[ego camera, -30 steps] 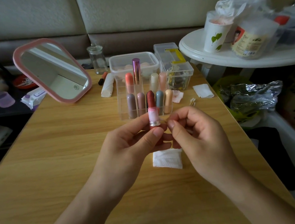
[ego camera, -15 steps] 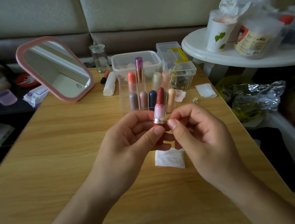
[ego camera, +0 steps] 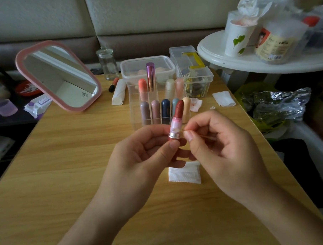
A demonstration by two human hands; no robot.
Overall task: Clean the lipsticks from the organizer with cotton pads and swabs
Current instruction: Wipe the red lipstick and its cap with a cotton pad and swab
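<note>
My left hand (ego camera: 140,160) grips the base of an uncapped lipstick (ego camera: 176,119) held upright, its red bullet standing out of a pink tube with a silver collar. My right hand (ego camera: 223,149) pinches a thin cotton swab (ego camera: 208,137) beside the collar. Behind them stands the clear organizer (ego camera: 136,112) with several capped lipsticks in two rows and a tall purple one (ego camera: 151,76). A white cotton pad (ego camera: 185,174) lies on the table under my hands.
A pink-framed mirror (ego camera: 58,76) leans at the left, with a glass jar (ego camera: 107,64), a rolled tissue and a loose lipstick (ego camera: 113,84) near it. Clear plastic boxes (ego camera: 192,74) stand behind the organizer. More pads (ego camera: 223,99) lie at the right. A white side table (ego camera: 265,62) stands at the right edge.
The red bullet has risen out of the pink tube. My right hand has drawn back a little, and the swab now shows between its fingers.
</note>
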